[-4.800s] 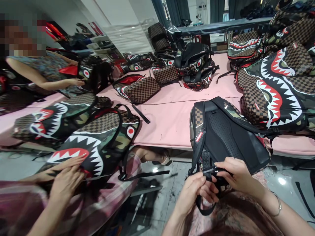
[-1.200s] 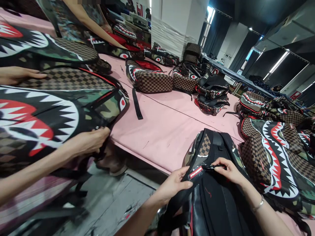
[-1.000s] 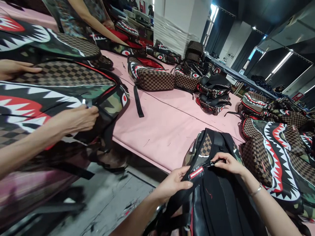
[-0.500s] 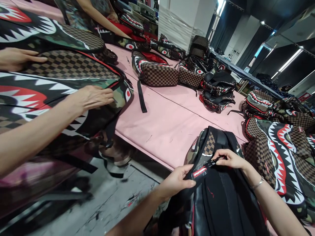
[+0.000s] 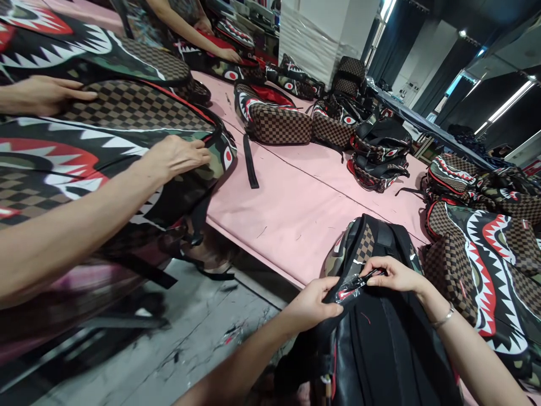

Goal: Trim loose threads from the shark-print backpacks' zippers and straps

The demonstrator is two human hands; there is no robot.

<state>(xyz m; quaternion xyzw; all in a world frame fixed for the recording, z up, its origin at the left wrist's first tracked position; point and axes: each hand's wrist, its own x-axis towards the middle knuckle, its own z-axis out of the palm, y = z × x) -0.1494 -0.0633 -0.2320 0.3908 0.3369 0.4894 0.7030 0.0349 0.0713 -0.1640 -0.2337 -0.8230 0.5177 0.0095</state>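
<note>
A backpack (image 5: 380,344) with a black back panel, camouflage and brown checker sides lies face down at the near edge of the pink table (image 5: 304,197), partly on my lap. My left hand (image 5: 315,301) pinches its left shoulder strap, just beside a red label. My right hand (image 5: 391,273) grips a small black strap piece at the top of the same backpack, close to the left hand. A bracelet sits on my right wrist.
A co-worker's hand (image 5: 177,155) and second hand (image 5: 46,93) rest on a shark-mouth backpack (image 5: 84,163) at left. Another person's arm (image 5: 190,34) works at the far end. More shark backpacks lie at right (image 5: 486,265) and in piles at the middle (image 5: 376,155). Grey floor below.
My hands stay on the backpack's top; the left hand has bunched the strap so the red label folds. The co-worker's hand slid right along the left backpack. The view tilted slightly.
</note>
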